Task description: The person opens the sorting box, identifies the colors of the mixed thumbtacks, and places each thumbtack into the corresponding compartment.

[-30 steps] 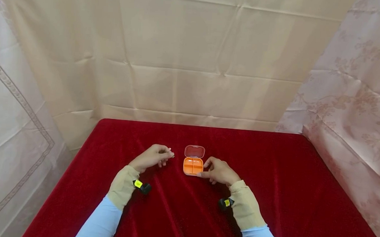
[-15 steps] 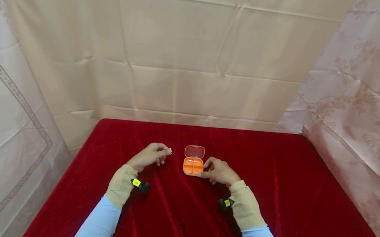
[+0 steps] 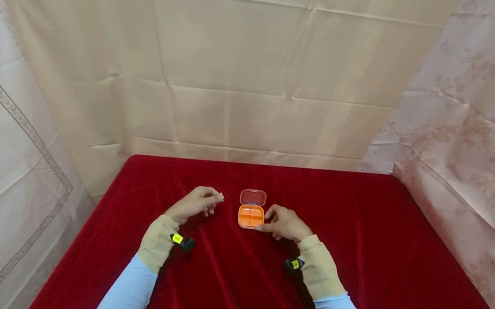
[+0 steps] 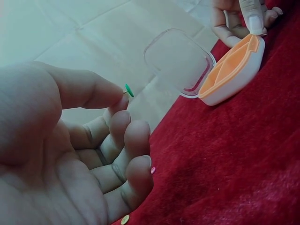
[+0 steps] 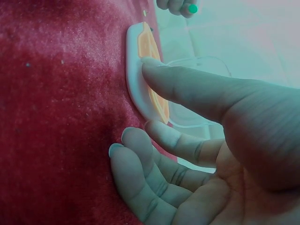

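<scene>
In the head view, my left hand [image 3: 195, 204] hovers over the cloth, left of a small orange and white pill box [image 3: 251, 216]. Its thumb and forefinger pinch a thumbtack with a flat green head [image 4: 129, 90], seen best in the left wrist view. The box has several divided compartments, and its clear lid [image 3: 253, 197] is flipped back. At the box's right side is my right hand [image 3: 287, 224], holding it with thumb at the near rim and forefinger at the side. No contents show in the visible compartments.
Under everything lies a dark red velvet cloth [image 3: 334, 197] on the table. A pink tack head [image 4: 153, 170] and a yellow one [image 4: 125, 219] lie on it near my left hand. Beige curtain [image 3: 235, 78] hangs behind the table, with pale fabric on both sides.
My left hand has drawn back slightly to the left, away from the box, and then stays nearly still with the thumbtack. The right hand and the pill box look unchanged.
</scene>
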A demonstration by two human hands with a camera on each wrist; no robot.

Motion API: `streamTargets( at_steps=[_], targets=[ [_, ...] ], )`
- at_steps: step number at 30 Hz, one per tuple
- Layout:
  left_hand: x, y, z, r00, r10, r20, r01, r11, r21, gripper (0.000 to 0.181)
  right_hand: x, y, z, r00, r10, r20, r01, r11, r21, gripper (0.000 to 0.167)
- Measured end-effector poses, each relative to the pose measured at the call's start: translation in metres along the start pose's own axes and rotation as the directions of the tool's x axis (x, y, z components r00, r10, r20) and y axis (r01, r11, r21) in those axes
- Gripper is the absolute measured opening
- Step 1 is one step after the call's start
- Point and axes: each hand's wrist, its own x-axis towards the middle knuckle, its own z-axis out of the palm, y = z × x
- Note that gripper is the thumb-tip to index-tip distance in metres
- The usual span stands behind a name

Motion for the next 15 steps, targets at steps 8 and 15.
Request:
streamTargets(
  at_steps=[8, 15],
  targets=[
    [0.0006, 0.001, 0.0044, 1.0, -0.003, -0.002, 0.003, 1.0, -0.003, 0.029, 0.0004, 0.0003, 0.0002, 1.0, 0.018, -0.001, -0.018, 1.0, 0.003, 0.036],
    [0.0004, -0.0005, 0.0067, 1.0, -0.001, 0.002, 0.001, 1.0, -0.007, 0.029, -0.0002, 0.0018, 0.0004, 1.0, 0.01, -0.002, -0.01, 1.0, -0.006, 0.036]
  ],
)
